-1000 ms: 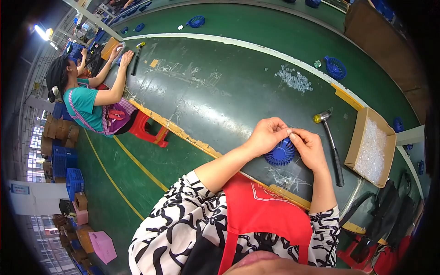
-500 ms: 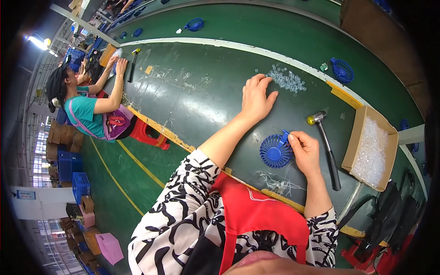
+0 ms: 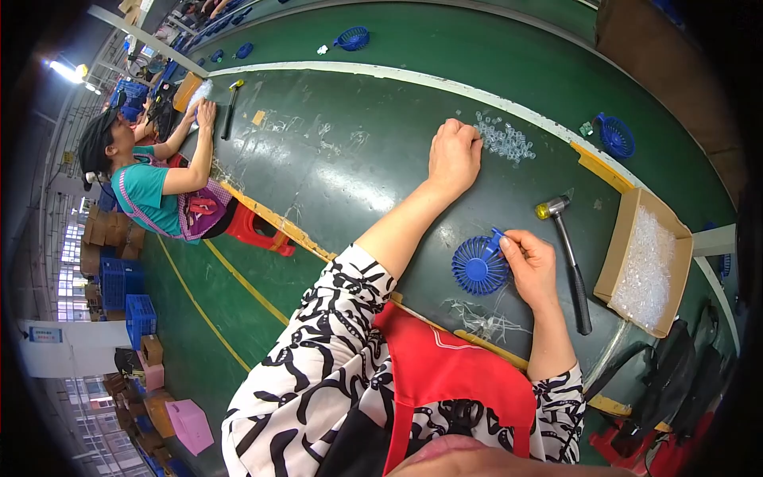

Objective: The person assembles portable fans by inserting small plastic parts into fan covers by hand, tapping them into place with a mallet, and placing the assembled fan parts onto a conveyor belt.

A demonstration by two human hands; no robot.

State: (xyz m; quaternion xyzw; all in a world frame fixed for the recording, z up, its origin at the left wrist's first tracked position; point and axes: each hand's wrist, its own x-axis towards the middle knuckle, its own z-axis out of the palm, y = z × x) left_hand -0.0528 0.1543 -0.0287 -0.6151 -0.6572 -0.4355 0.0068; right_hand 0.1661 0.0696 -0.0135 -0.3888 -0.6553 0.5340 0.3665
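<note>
In my right hand [image 3: 534, 269] is a round blue fan grille [image 3: 480, 265], pinched by the small tab at its upper right edge; its ribbed face is turned up over the green tabletop. Farther forward, my left hand [image 3: 456, 156] has its fingers curled together at the left edge of a loose pile of small clear plastic pieces [image 3: 509, 141]. Those fingertips point away and are partly hidden, so whatever they may hold does not show. Just right of my right hand lies a hammer [image 3: 569, 258] with a black grip and a yellow tip.
An open cardboard box [image 3: 645, 262] of clear pieces stands at the right. Beyond the table's white rim [image 3: 381, 76], a green belt carries blue fan grilles [image 3: 615, 135] with small boards. At the left, a co-worker [image 3: 159, 179] works at the same table, near another hammer [image 3: 230, 110].
My left hand's spread fingers have curled together beside the clear pieces. The blue grilles on the belt have shifted to the right. My right hand keeps its hold on the fan grille.
</note>
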